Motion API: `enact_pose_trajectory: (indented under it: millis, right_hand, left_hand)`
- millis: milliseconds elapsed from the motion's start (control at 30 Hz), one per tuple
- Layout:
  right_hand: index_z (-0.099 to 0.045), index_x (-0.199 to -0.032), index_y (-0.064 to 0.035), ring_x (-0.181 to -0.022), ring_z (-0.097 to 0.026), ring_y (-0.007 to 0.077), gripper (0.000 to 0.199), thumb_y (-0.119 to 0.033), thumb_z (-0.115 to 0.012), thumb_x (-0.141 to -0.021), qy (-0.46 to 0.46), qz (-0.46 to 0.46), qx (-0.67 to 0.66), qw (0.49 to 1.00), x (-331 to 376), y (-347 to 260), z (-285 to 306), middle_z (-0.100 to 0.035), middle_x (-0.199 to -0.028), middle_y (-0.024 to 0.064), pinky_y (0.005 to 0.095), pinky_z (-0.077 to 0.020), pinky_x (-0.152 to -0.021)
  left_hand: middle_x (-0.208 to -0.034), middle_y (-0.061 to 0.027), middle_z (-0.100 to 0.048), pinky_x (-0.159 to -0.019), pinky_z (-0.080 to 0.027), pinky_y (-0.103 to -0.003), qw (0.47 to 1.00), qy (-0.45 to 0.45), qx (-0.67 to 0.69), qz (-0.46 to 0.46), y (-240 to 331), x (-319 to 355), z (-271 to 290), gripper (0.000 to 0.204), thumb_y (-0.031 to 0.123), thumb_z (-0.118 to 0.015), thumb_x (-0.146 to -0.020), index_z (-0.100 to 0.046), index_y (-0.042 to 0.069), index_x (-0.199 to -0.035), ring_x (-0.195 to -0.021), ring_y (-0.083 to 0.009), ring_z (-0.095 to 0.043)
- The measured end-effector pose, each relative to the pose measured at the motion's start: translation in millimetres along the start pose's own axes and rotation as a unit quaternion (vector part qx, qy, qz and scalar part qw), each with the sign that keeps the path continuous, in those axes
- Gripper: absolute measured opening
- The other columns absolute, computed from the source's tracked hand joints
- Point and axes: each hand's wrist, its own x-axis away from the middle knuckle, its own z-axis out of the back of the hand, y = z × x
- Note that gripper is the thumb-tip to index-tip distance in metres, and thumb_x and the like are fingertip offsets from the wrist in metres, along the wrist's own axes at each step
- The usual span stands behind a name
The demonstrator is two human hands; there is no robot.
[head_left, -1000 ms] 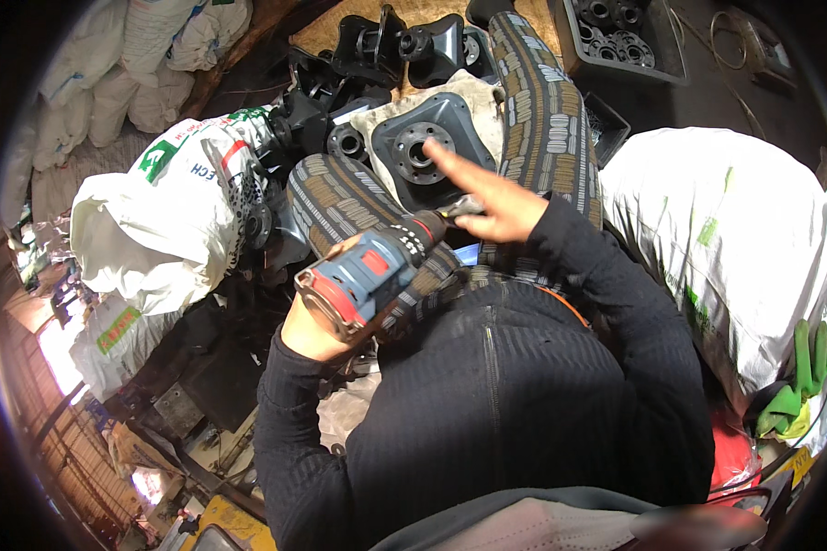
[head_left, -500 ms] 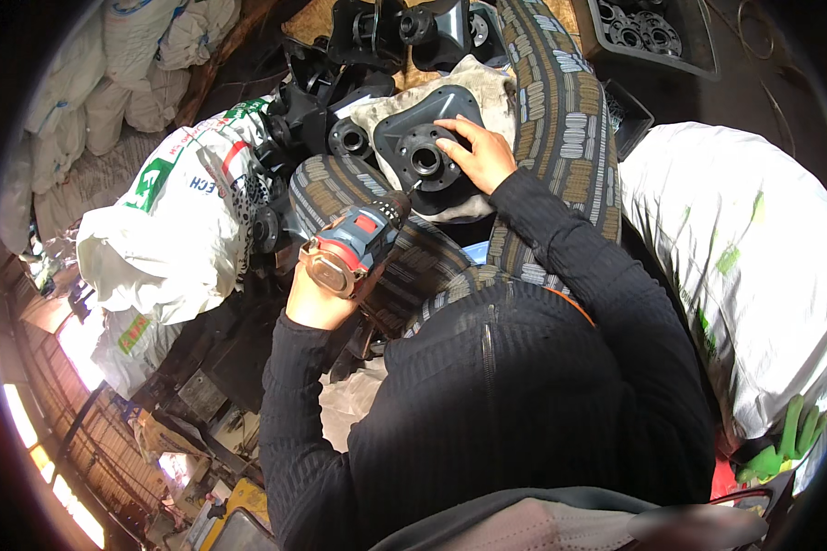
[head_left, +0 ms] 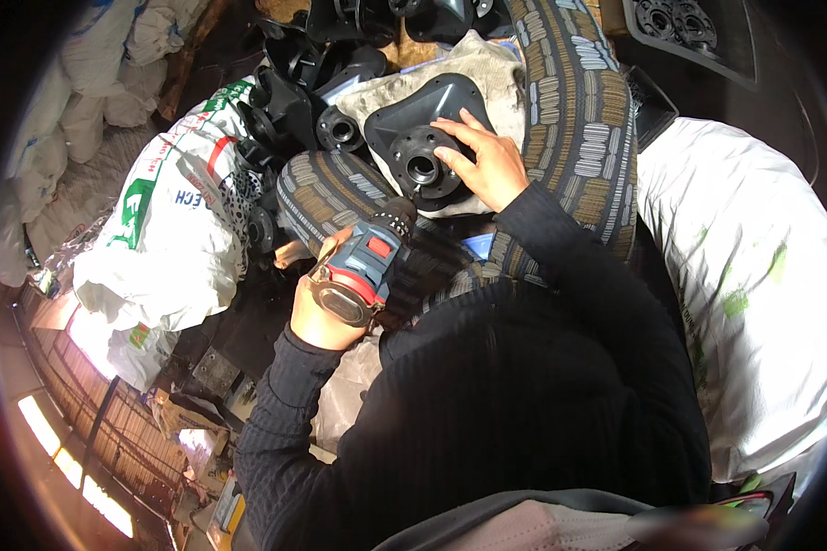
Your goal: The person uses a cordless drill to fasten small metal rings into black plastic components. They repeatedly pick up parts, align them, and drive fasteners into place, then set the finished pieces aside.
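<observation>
My left hand [head_left: 323, 310] is wrapped around a cordless drill [head_left: 369, 257] in blue-grey, red and black. Its chuck points away from me, and the bit's end is at the near rim of a black flanged part [head_left: 443, 96]. Whether the bit sits in a hole there is too small to tell. This part has a squarish plate with rim holes and a round hub with a central bore. My right hand [head_left: 492, 165] grips the hub, fingers over its far right side and thumb near the bore. A pale cloth [head_left: 498, 69] lies under the part.
My patterned trouser legs [head_left: 574, 119] flank the cloth. Similar black parts [head_left: 340, 129] are heaped beyond and to the left. White sacks [head_left: 170, 239] stand at the left, and another white sack [head_left: 753, 275] at the right. A dark bin [head_left: 694, 46] at the upper right holds round flanges.
The view has shifted a little. The drill has swung to point more straight ahead, its chuck still beside the hub. My right hand keeps its place on the part.
</observation>
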Motion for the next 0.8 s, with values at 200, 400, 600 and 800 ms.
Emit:
enact_pose_trajectory:
  millis: [200, 400, 600, 800]
  right_hand:
    - [-0.062, -0.117, -0.0097, -0.129, -0.045, 0.0305, 0.035, -0.024, -0.066, -0.086, 0.006, 0.012, 0.007, 1.0, 1, 1, -3, -0.062, -0.121, 0.0112, 0.0372, -0.0454, -0.096]
    - [-0.063, -0.117, -0.0155, -0.123, -0.051, 0.0309, 0.034, -0.03, -0.063, -0.087, 0.023, 0.005, 0.017, 1.0, 2, 10, -11, -0.062, -0.12, 0.0134, 0.0429, -0.0416, -0.096]
    - [-0.06, -0.121, -0.0154, -0.126, -0.049, 0.0291, 0.037, -0.034, -0.061, -0.089, 0.024, 0.034, 0.066, 0.997, -4, 10, -12, -0.061, -0.121, 0.0129, 0.0395, -0.0454, -0.096]
    - [-0.062, -0.119, -0.022, -0.111, -0.06, 0.033, 0.036, -0.039, -0.06, -0.087, 0.04, 0.039, 0.026, 0.998, -3, 14, -12, -0.056, -0.125, 0.0243, 0.0437, -0.0457, -0.092]
  left_hand:
    - [-0.116, -0.0127, -0.062, -0.096, -0.046, -0.035, 0.999, -0.045, -0.019, -0.005, 0, -10, -3, 0.045, 0.01, -0.072, -0.068, -0.062, 0.005, -0.112, -0.112, -0.0282, -0.057]
    - [-0.119, -0.0144, -0.061, -0.098, -0.044, -0.032, 1.0, -0.028, 0.01, -0.01, -9, -7, -8, 0.053, 0.011, -0.075, -0.067, -0.058, 0.003, -0.117, -0.112, -0.0267, -0.058]
    - [-0.118, -0.0168, -0.06, -0.097, -0.045, -0.037, 0.998, 0.026, -0.018, -0.046, -14, -8, -5, 0.048, 0.011, -0.073, -0.068, -0.06, 0.004, -0.114, -0.11, -0.0302, -0.058]
    - [-0.107, -0.0128, -0.064, -0.089, -0.05, -0.037, 0.995, 0.038, 0.089, -0.005, -2, -13, -3, 0.041, 0.004, -0.069, -0.071, -0.06, 0.004, -0.111, -0.1, -0.0295, -0.063]
